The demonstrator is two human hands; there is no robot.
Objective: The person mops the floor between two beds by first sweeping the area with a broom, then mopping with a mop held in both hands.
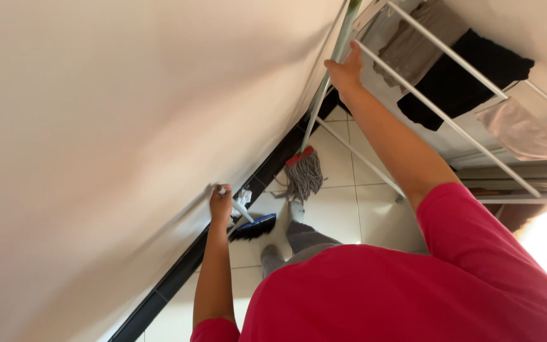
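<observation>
Inspection of the head view, which is strongly tilted: the person's right hand (344, 71) is raised, fingers closed around the pale green handle of a string mop (303, 174). The handle runs up along the cream wall (115, 126) and the grey string head, capped by a red collar, rests on the tiled floor (343, 202) just beside the dark skirting strip (223, 228) at the wall's foot. The left hand (221, 206) is lower, close against the wall, fingers curled around the thin white handle of a broom (253, 227); the broom's blue head with black bristles lies on the floor near the skirting, just beside the mop head. Something small and white sits at the left hand, at the handle; its nature cannot be determined. A white drying rack (451, 120) stands at the right side of the floor, near the raised arm, carrying a black garment (463, 76), a grey-brown cloth (416, 41) and a pale translucent item (520, 130). The person wears a red short-sleeved top (413, 285) and grey trousers, with the feet on the tiles near the broom head.
</observation>
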